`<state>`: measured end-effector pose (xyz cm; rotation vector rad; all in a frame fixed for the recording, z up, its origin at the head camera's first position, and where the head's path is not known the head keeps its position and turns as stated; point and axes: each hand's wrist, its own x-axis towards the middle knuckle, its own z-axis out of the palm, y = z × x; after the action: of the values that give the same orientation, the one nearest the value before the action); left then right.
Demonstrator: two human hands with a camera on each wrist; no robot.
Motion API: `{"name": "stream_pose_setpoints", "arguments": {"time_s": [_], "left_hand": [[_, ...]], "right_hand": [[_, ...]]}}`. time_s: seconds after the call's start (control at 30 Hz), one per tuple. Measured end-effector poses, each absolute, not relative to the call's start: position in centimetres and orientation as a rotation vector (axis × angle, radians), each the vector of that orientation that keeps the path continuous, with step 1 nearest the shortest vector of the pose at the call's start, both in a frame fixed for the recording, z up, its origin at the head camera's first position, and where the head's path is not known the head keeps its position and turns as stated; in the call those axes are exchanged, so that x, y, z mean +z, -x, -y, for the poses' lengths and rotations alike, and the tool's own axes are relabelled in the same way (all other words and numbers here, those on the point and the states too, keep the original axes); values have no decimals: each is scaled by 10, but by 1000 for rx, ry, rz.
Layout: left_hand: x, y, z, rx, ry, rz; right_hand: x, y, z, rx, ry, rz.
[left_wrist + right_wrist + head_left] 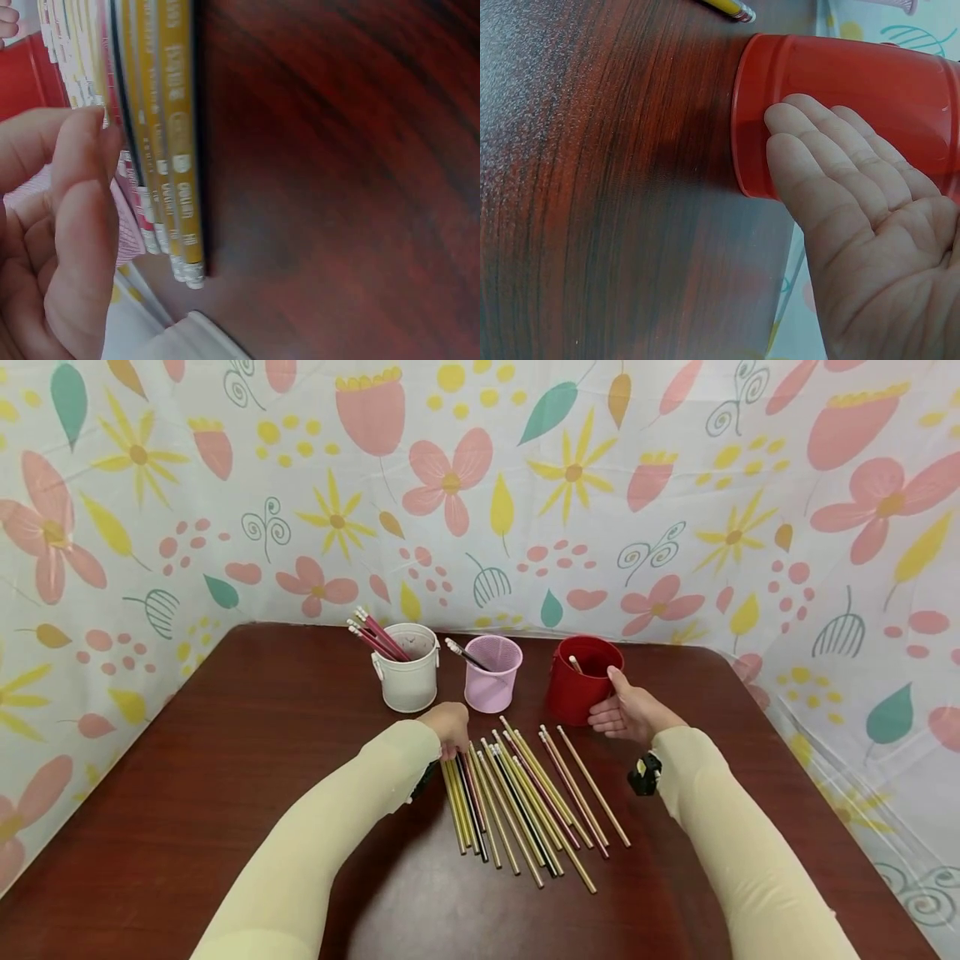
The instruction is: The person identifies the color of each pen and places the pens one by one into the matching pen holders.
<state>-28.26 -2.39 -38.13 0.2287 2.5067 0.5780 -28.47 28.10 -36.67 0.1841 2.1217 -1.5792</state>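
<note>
Left hand (447, 727) lowered, fingers bent at the pencils (177, 135); grip unclear. Right hand (633, 710) outstretched, straight-fingered beside the red bucket (572, 695).

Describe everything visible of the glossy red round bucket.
The glossy red round bucket, metal by its look, has raised bands and an open top. It stands upright on the dark brown wood-grain table, right of the pink mesh cup. One pale-ended pencil shows inside. The person's right hand is at its wall; contact is unclear.
</note>
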Motion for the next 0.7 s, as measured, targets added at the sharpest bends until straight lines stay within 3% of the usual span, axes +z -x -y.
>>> {"name": "stream_pose_setpoints", "arguments": {"time_s": [0.7], "left_hand": [[-396, 281, 26, 727, -143, -2458]], "right_hand": [[-367, 288, -283, -1573, -188, -2112]]}}
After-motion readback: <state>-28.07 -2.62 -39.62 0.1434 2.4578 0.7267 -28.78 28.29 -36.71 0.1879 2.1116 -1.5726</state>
